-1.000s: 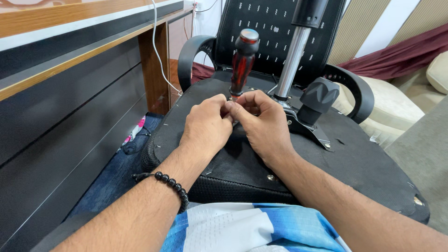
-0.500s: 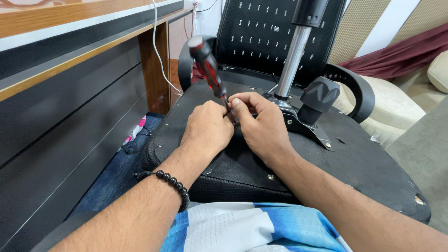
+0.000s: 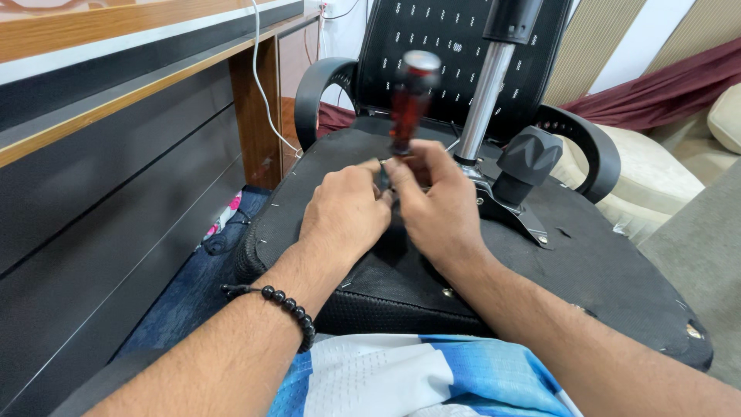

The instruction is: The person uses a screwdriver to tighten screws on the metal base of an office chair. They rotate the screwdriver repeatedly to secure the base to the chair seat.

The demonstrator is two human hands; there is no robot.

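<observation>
An upturned black office chair seat (image 3: pixel 587 262) lies across my lap, its underside facing up. My left hand (image 3: pixel 343 212) and my right hand (image 3: pixel 436 205) meet at the middle of the underside. Both pinch the shaft of a screwdriver with a dark red handle (image 3: pixel 409 100), which stands nearly upright above my fingers. The screwdriver's tip is hidden between my hands. Just right of my hands rises the chrome gas-lift cylinder (image 3: pixel 482 100) from a metal mechanism plate with a black lever knob (image 3: pixel 529 158).
A wooden desk with dark panels (image 3: pixel 116 177) runs along the left. A white cable (image 3: pixel 262 85) hangs beside its leg. The chair's mesh backrest (image 3: pixel 440 46) and armrests (image 3: pixel 587 147) stand behind the seat. A cream cushion (image 3: pixel 656 185) and maroon cloth lie at right.
The screwdriver handle tilted left half a second ago and now stands upright again, leaning slightly right. My hands stayed together at the same spot on the seat's underside.
</observation>
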